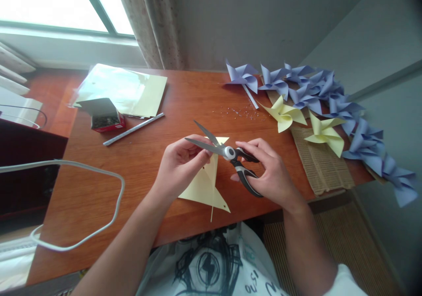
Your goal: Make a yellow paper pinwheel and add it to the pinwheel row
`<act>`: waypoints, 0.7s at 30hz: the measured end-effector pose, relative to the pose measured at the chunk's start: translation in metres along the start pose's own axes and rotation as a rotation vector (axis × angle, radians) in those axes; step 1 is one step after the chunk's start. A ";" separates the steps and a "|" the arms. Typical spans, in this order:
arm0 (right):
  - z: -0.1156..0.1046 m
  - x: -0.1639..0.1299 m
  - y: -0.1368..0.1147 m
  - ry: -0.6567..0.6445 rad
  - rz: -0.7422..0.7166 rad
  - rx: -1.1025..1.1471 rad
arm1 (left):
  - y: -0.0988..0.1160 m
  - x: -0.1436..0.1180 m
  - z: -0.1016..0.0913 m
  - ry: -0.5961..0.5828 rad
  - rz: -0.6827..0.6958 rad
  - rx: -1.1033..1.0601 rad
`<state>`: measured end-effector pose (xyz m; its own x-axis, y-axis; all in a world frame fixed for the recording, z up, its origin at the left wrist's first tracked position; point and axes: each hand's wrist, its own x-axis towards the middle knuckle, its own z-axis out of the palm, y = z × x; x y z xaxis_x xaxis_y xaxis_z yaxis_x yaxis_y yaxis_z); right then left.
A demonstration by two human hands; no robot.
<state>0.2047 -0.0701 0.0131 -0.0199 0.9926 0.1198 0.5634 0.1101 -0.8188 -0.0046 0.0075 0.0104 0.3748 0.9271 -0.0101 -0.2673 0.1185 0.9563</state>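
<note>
- We are seeing one container on the wooden table: a small red box in the upper left of the frame, its flap lifted, showing a dark mass of small items that we cannot make out.
- We are holding the yellow folded paper in the left hand near the middle of the frame, fingers curled and pinching the paper's upper edge, while its lower corners are resting on the table close to the front edge.
- We are gripping the scissors in the right hand, fingers closed through and around the black and grey handles; the blades are standing spread, pointing toward the upper left over the top of the paper.
- We are seeing the two hands close together, the left fingertips lying just beside the lower blade.
- A grey stick is lying diagonally just right of the box, with a stack of pale yellow sheets behind it.
- A white cable is looping across the left part of the table.
- Purple pinwheels are lying in a row from the top centre down the right edge, with two yellow pinwheels just in front of them, partly on a woven mat.
- Tiny shiny specks are scattered on the wood between the scissors and the pinwheels.
- Nothing is lying between our hands and the paper.
</note>
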 end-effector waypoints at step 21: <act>-0.007 0.000 -0.006 -0.073 0.031 -0.011 | 0.004 0.001 0.001 -0.003 -0.009 0.144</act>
<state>0.2068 -0.0710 0.0219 -0.0621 0.9967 0.0526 0.5734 0.0788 -0.8155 -0.0048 0.0084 0.0149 0.3790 0.9252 -0.0179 -0.1339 0.0740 0.9882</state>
